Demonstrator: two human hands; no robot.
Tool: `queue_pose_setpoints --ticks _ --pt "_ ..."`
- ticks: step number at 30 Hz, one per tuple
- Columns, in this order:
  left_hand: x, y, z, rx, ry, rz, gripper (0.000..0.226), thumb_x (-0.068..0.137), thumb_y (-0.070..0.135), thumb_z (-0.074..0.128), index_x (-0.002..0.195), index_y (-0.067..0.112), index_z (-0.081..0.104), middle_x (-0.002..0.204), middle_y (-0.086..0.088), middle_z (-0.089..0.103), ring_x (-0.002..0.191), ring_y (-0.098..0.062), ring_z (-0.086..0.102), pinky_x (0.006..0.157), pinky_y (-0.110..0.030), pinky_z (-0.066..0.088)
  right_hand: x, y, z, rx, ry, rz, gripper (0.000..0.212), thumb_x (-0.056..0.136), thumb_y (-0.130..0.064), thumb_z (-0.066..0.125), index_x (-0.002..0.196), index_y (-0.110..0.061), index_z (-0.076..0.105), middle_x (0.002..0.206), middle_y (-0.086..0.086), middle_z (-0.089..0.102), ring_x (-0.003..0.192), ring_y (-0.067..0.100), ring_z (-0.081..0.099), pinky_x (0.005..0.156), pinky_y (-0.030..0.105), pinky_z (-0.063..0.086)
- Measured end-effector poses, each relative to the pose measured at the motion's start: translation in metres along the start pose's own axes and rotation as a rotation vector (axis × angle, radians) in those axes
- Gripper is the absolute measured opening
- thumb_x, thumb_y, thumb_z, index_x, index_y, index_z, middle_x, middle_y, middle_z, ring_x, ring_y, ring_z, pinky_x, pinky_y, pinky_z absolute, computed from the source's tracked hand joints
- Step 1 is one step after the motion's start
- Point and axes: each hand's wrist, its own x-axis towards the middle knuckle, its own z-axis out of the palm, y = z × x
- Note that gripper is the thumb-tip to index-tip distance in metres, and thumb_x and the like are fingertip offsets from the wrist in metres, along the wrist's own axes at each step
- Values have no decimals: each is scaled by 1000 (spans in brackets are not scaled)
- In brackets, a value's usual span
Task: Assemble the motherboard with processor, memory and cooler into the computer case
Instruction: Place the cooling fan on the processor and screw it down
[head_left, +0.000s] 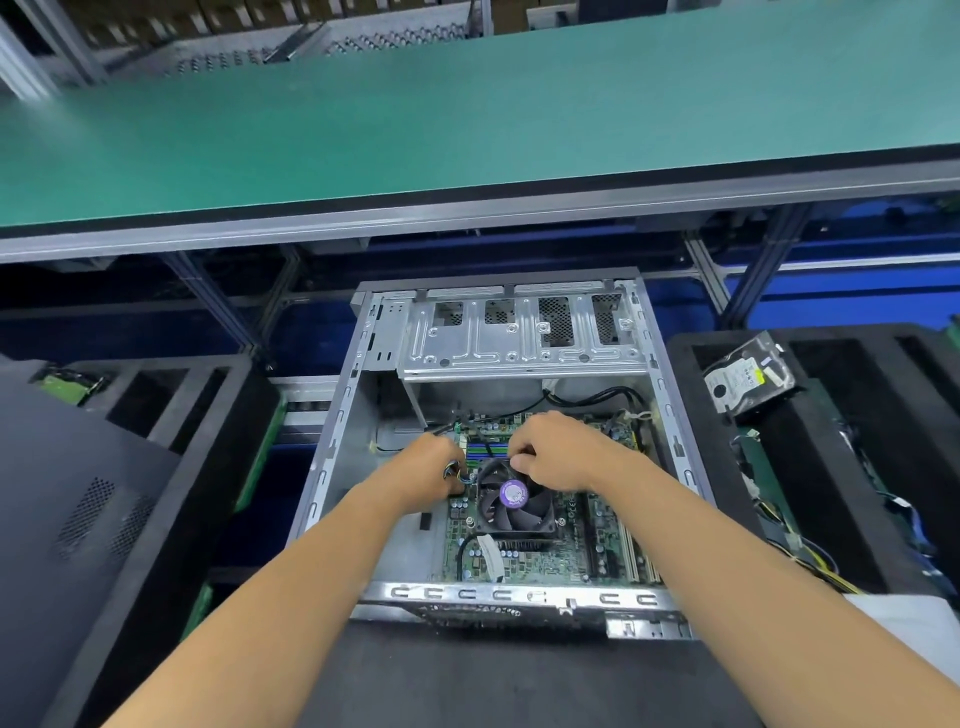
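Head view, looking down: nearest, two bare forearms reach in from 6 o'clock over a dark tabletop (467, 686) into the open computer case (332, 467). Inside it, the motherboard (545, 561) lies flat on the case floor, with the cooler (511, 501) and its fan already mounted on it, so the processor beneath is hidden. Green memory slots (480, 451) show just past the fan at 12 o'clock; I cannot tell whether they are filled. The left hand (434, 465), at 9 o'clock of the fan, has its fingers curled round a small bundle of coloured wires (453, 473). The right hand (558, 452), at 1 o'clock of the fan, is curled too, pinching something at the fan's far edge; what it is stays hidden. The board looks seated, and I judge cabling is under way; screws and connections are probably left. Farther on, the drive cage (519, 338) spans the case. A hard drive (748, 374) rests on a foam tray at 2 o'clock, a black side panel (67, 493) at 9 o'clock, and a green shelf (467, 114) lies beyond.
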Motion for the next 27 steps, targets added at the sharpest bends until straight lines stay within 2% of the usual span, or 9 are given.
queue_pose_setpoints --ticks 3,7,10,13,17,20,23,25,27 --pt "0 0 0 12 -10 -15 23 88 18 66 109 10 65 107 -13 59 93 -28 57 74 -32 46 0 0 0 2 6 -12 23 97 -19 52 75 -24 55 64 -19 44 59 1 42 52 21 30" --pt "0 -2 2 12 -1 -20 23 88 19 66 107 7 64 105 -13 59 92 -28 57 76 -34 49 0 1 0 1 1 -13 24 98 -19 52 75 -24 55 63 -18 46 59 2 43 52 21 30" --pt "1 -4 3 4 -8 -27 23 87 18 66 108 8 63 106 -12 59 94 -28 57 79 -36 50 0 1 0 7 -6 0 23 98 -19 52 76 -24 55 64 -19 45 60 1 42 56 25 33" --pt "2 -4 4 11 -9 -25 23 87 18 66 108 11 63 107 -11 59 95 -28 57 78 -35 49 0 1 0 5 -4 10 30 97 -18 52 68 -25 50 64 -19 44 61 1 42 63 26 34" --pt "3 -3 5 48 -10 -21 20 87 16 66 106 10 67 104 -12 61 90 -29 59 74 -34 50 0 0 0 -2 -1 7 41 98 -18 52 60 -33 45 62 -19 43 58 0 40 54 24 30" --pt "3 -2 6 108 -15 -14 17 89 16 64 103 7 68 104 -15 62 89 -32 60 74 -37 51 0 1 1 -1 4 2 27 97 -19 52 71 -25 53 64 -19 45 59 0 42 52 20 28" --pt "2 -1 6 162 -28 -1 18 91 17 60 103 5 66 106 -17 58 94 -33 57 77 -40 50 0 0 1 11 12 1 20 97 -19 52 80 -25 61 65 -21 44 60 -2 41 54 21 29" --pt "2 -1 7 185 -43 9 17 92 14 57 104 5 65 106 -16 56 95 -33 56 75 -39 49 -1 0 2 14 15 -2 20 97 -19 52 80 -25 62 66 -18 48 63 5 45 57 24 31" --pt "2 1 6 224 -58 26 15 91 9 55 103 5 64 102 -15 55 94 -33 56 69 -37 44 -1 1 2 11 19 4 19 97 -20 53 88 -20 70 74 -10 54 71 15 49 66 25 34"
